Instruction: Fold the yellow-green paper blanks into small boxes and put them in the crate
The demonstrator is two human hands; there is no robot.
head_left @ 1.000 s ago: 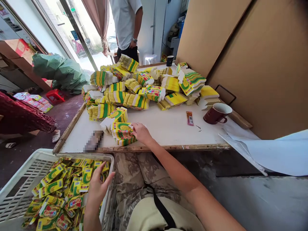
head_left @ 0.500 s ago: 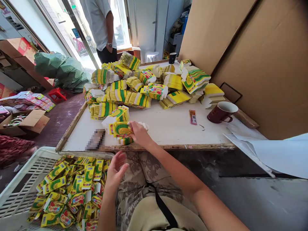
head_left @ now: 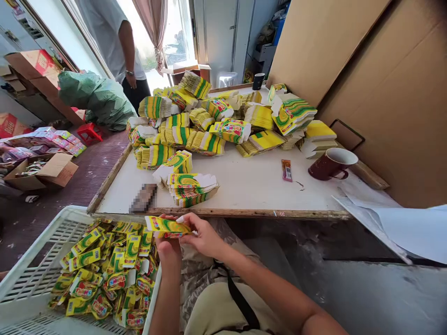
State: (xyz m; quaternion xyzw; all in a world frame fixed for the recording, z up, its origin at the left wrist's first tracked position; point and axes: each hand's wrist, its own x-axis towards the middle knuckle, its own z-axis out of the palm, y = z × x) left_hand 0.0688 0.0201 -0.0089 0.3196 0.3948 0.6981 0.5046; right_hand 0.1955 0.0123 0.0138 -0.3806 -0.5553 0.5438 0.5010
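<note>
A small yellow and green carton point(head_left: 169, 226) is held between both my hands, just in front of the table edge. My right hand point(head_left: 202, 237) pinches its right end between thumb and fingers. From below and behind, my left hand point(head_left: 169, 251) grips the carton, its fingers partly hidden. Just beyond them, a stack of flat cartons point(head_left: 192, 188) lies near the table's front edge, with another small bundle point(head_left: 174, 165) behind it. To the lower left stands a white plastic crate point(head_left: 75, 214) holding many yellow cartons point(head_left: 131, 251).
Bundled flat cartons point(head_left: 195, 139) are heaped across the back of the table point(head_left: 244, 186). On the right are a maroon mug point(head_left: 323, 167), a small packet point(head_left: 287, 170) and cardboard sheets point(head_left: 324, 51). A person point(head_left: 108, 42) stands beyond the table by the doorway.
My right hand has drawn a carton from the front stack back towards me, and my left hand has risen to meet it. The standing person appears farther left, as the view has shifted.
</note>
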